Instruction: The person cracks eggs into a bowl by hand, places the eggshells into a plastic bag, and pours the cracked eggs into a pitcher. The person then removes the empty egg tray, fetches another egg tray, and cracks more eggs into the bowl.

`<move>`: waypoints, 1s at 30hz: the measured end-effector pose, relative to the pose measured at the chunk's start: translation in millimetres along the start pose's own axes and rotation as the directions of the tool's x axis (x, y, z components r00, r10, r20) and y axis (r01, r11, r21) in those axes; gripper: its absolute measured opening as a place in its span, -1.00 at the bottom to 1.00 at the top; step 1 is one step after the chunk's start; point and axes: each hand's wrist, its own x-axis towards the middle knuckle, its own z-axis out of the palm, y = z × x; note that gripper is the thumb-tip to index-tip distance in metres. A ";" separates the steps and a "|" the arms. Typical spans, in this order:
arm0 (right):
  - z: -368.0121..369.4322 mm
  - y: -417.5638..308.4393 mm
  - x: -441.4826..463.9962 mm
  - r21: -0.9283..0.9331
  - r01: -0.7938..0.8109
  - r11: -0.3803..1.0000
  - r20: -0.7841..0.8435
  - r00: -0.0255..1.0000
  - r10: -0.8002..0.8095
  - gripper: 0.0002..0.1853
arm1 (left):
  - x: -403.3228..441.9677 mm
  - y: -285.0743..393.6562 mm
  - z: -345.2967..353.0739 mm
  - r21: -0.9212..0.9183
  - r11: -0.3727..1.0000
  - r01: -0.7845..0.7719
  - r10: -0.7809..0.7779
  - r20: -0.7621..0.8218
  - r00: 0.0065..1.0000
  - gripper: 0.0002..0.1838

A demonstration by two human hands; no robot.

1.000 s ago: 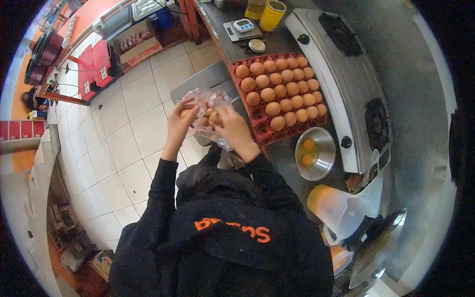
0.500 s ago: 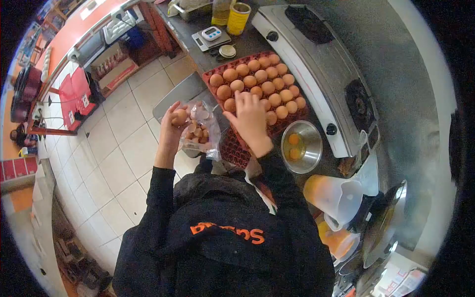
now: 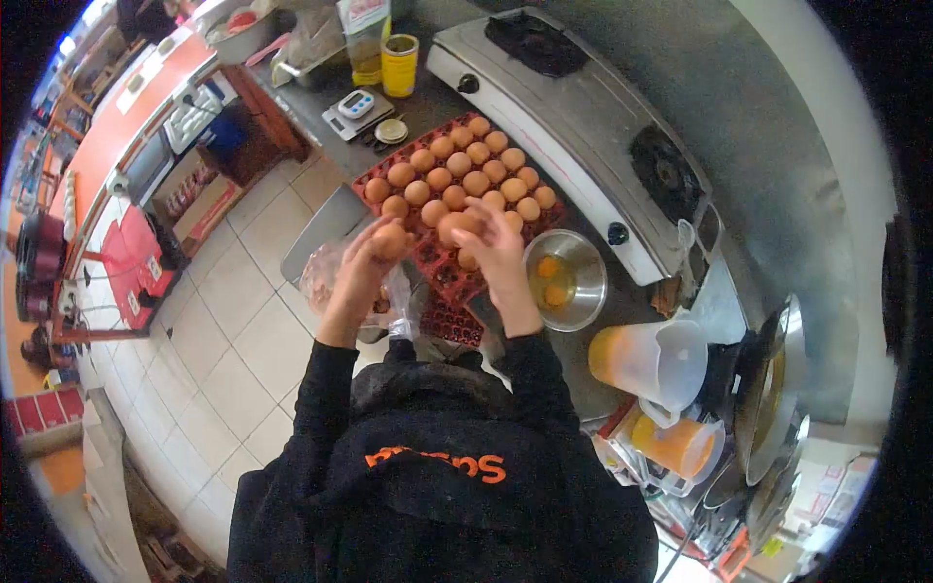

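Observation:
My left hand (image 3: 358, 275) is closed around a brown egg (image 3: 390, 241) near the tray's front left corner. In my right hand (image 3: 501, 257) is another egg (image 3: 459, 229), held over the tray with the fingers curled round it. The two eggs are apart, side by side. Rows of brown eggs fill much of the red egg tray (image 3: 449, 277), whose near cups show bare. A steel bowl (image 3: 590, 282) right of my right hand contains two yolks (image 3: 552, 280) in clear egg white. Below my left forearm hangs a clear plastic bag (image 3: 321, 277) with eggshells, partly hidden.
A gas stove (image 3: 573, 136) runs along the wall behind the tray. Two plastic jugs with orange liquid, the larger jug (image 3: 651, 360) in front, stand right of the bowl. A scale (image 3: 345, 121) with a timer and a yellow can (image 3: 399, 68) sit at the back left.
My left hand has moved from over the shell bag toward the tray, still holding its egg. My right hand has taken an egg from the tray and lifted it. The camera view has shifted.

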 end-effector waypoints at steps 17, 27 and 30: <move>-103.1 -39.2 -89.7 -0.854 0.176 0.490 -0.351 0.501 -0.791 -0.48 | 39.8 -101.2 181.2 0.094 0.949 0.300 -0.310 0.443 0.841 -0.55; -159.9 -13.1 -87.4 0.249 0.224 0.942 -0.480 0.873 -0.081 -0.65 | 53.9 -117.5 179.2 0.333 0.917 0.221 -0.349 0.399 0.848 -0.64; -168.0 -17.0 -90.5 0.199 0.041 0.979 -0.386 0.922 0.039 -0.70 | 51.8 -113.8 182.8 0.322 0.928 0.186 -0.326 0.463 0.824 -0.61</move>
